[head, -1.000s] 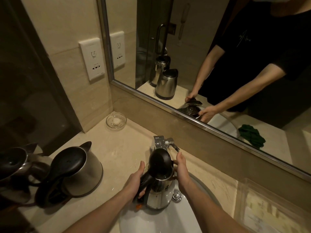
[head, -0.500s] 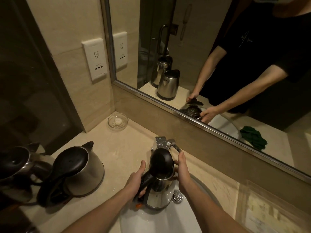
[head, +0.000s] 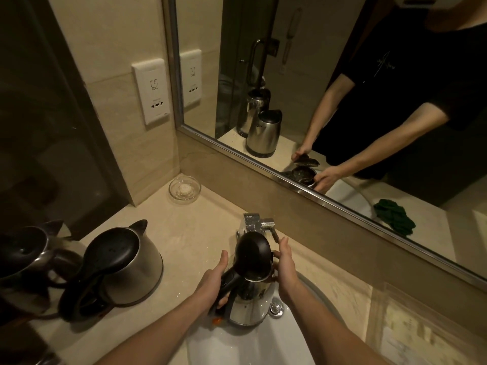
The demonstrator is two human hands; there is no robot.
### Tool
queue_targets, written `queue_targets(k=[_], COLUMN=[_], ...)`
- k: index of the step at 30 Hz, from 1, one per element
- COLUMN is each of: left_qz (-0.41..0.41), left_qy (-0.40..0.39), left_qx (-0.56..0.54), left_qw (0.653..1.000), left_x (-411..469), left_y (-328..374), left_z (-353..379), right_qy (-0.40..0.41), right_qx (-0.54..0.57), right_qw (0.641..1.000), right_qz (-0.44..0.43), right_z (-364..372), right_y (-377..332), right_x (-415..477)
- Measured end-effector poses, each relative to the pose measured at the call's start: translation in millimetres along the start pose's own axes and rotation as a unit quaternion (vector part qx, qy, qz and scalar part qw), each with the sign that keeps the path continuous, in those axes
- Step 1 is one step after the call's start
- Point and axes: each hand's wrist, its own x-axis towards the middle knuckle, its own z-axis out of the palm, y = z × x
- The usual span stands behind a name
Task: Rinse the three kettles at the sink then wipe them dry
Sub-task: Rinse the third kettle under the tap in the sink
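Dim, warm yellow light everywhere, and the glass panel on the left sinks nearly to black. Brightest patch is the white sink; sharp glints come off the tap and the steel kettle held over it. Wide-angle lens bows the mirror frame and stretches everything toward the edges. Bottom right corner is smeared, detail unreadable.

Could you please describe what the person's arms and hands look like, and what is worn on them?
Both forearms are bare down to the left hand and the right hand: no gloves, watch or bracelet shows. The mirror shows a black short-sleeved T-shirt with a small pale marking on the chest; its sleeves end above the elbows.
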Motion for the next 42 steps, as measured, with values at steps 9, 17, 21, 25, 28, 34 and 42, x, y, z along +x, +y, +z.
queue_targets(k=[9,17,21,25,28,34,42], left_qz=[0.025,0.066,0.058,0.040,0.022,0.018,0.020], left_qy=[-0.009,-0.032,-0.051,-0.057,-0.062,-0.061,-0.092], left_qx=[0.000,-0.019,-0.028,-0.017,-0.006,0.001,-0.002], left_qw=[1.000,0.997,0.997,0.997,0.998,0.998,0.996], left_x=[-3,-22,-34,-41,-47,-63,-77], left_y=[-6,-15,-17,-19,-20,-22,-28], left_z=[2,1,-1,-4,-10,-22,-49], right_qy=[-0.008,-0.079,-0.121,-0.108,-0.083,-0.041,0.018], right_qx=[-0.015,-0.067,-0.057,-0.044,-0.048,-0.049,-0.059], right_qw=[1.000,0.995,0.991,0.993,0.995,0.998,0.998], right_qz=[0.005,0.012,0.014,0.006,0.007,0.006,-0.023], right_z=[-8,-25,-27,-25,-19,-8,17], right_y=[-3,6,6,8,11,12,16], right_x=[-9,-35,-54,-68,-80,-100,-125])
